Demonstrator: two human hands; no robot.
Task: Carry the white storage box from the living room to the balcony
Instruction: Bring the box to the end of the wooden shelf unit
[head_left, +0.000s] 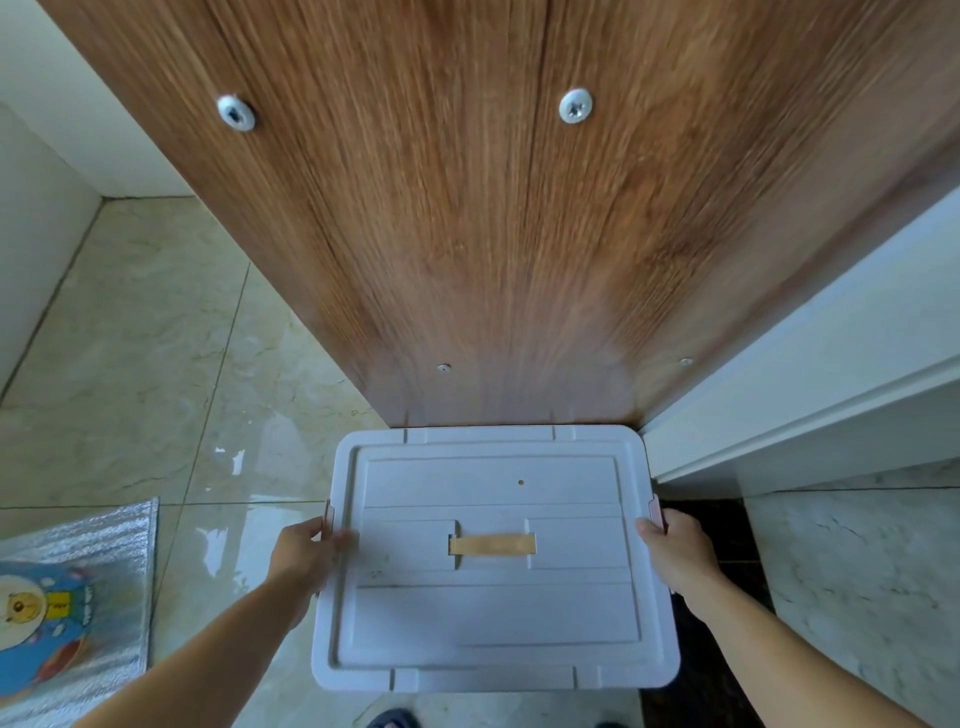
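Head camera looks steeply down, close above the box (493, 561).

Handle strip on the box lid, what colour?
Tan, on the grey-white lid; the strip shows clearly in the head view.

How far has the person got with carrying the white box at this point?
Done: both hands grip the white storage box, the left hand and right hand at its side latches. In hand: it is held against a wooden panel, above the tiled floor. Left: reaching the balcony, which is not recognisable here.

Lidded white storage box (493, 561), level, against wooden panel (467, 234)
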